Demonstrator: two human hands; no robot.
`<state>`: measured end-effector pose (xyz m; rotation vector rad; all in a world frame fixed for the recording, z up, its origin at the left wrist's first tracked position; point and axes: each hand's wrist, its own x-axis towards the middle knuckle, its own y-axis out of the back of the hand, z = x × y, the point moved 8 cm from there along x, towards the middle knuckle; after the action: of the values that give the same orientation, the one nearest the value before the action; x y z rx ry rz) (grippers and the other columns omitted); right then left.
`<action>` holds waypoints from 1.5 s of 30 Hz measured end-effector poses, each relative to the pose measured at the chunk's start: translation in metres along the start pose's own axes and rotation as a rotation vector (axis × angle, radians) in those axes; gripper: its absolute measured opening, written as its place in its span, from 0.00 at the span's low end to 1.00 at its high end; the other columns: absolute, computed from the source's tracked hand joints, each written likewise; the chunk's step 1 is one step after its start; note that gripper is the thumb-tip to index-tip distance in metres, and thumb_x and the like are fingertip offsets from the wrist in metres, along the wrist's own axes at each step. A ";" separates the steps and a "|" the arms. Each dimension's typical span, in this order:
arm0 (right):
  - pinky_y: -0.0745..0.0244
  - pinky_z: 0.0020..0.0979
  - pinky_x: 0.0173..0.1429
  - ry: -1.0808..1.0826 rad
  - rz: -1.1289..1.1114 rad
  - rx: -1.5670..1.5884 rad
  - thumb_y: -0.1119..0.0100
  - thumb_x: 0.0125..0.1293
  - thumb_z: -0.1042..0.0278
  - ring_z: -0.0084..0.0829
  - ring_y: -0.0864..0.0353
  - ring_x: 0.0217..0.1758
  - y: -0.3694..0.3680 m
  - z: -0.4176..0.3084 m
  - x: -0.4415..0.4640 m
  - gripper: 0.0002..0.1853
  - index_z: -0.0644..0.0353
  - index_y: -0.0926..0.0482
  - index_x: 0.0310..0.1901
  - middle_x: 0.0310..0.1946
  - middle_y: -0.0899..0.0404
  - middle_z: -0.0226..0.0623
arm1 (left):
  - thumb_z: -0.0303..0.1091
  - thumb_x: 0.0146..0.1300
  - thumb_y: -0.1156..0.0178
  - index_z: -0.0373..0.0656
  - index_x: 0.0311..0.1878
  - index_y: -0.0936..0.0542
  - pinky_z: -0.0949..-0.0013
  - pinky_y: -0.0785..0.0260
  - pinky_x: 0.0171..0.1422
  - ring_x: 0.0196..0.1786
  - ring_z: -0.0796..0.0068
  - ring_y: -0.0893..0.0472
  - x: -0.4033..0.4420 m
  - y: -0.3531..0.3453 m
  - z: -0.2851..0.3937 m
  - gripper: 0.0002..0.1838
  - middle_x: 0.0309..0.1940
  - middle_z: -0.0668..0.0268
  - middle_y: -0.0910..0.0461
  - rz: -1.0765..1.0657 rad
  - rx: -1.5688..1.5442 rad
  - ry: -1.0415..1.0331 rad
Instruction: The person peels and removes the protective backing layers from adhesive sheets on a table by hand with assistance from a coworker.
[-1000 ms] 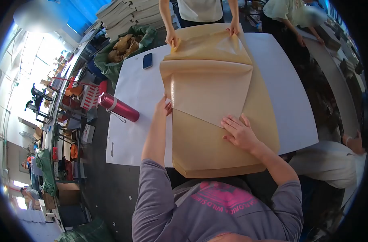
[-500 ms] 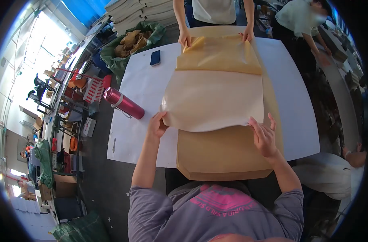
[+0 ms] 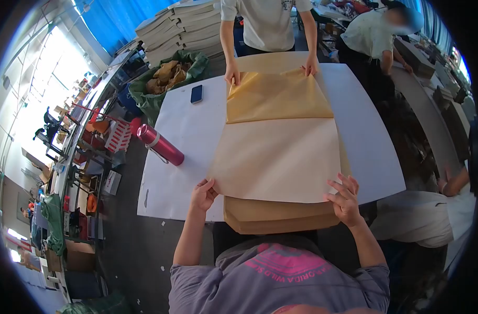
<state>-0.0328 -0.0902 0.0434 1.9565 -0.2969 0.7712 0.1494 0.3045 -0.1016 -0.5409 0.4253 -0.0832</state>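
Note:
My left hand [image 3: 203,194] pinches the near left corner of a large cream sheet [image 3: 278,159]. At the near right corner, my right hand [image 3: 346,201] grips the same sheet between thumb and finger, its other fingers raised. The sheet is stretched almost flat over a brown stack [image 3: 281,215] whose near edge sticks out below it. A glossy yellow film [image 3: 278,97] covers the far part of the sheet. A co-worker opposite holds the film's far corners with a left hand [image 3: 310,65] and a right hand [image 3: 232,72].
The white tabletop [image 3: 375,157] carries a red thermos bottle [image 3: 163,146] and a dark phone [image 3: 197,94] on the left. A green sack [image 3: 194,65] with crumpled brown paper stands beyond the far left corner. Another person [image 3: 372,36] bends over at the far right.
Both my hands have drawn the sheet's near edge towards me, and its wavy edge is now straighter. The film and the co-worker's hands sit lower in view, as the view has also shifted.

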 end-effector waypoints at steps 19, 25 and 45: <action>0.41 0.41 0.63 -0.195 -0.055 0.122 0.38 0.54 0.80 0.26 0.19 0.52 0.022 0.011 -0.122 0.09 0.56 0.15 0.37 0.41 0.16 0.29 | 0.29 0.68 0.47 0.40 0.45 0.24 0.66 0.24 0.50 0.44 0.72 0.18 -0.142 0.001 -0.084 0.06 0.40 0.65 0.19 0.055 -0.102 0.113; 0.39 0.39 0.63 -0.191 -0.051 0.105 0.38 0.55 0.80 0.26 0.20 0.53 0.023 0.021 -0.120 0.10 0.56 0.15 0.37 0.41 0.16 0.30 | 0.31 0.68 0.47 0.40 0.47 0.24 0.67 0.24 0.50 0.45 0.72 0.18 -0.141 0.006 -0.104 0.08 0.42 0.64 0.19 -0.003 -0.180 0.108; 0.33 0.35 0.60 -0.255 0.126 0.073 0.44 0.55 0.87 0.31 0.20 0.54 0.041 0.099 -0.122 0.12 0.62 0.17 0.37 0.43 0.17 0.38 | 0.36 0.70 0.49 0.36 0.41 0.25 0.66 0.21 0.44 0.39 0.69 0.17 -0.112 -0.108 -0.083 0.11 0.36 0.60 0.19 0.047 0.173 0.099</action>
<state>-0.1088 -0.2096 -0.0369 2.1240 -0.5565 0.6188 0.0168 0.1931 -0.0680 -0.3575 0.5220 -0.1009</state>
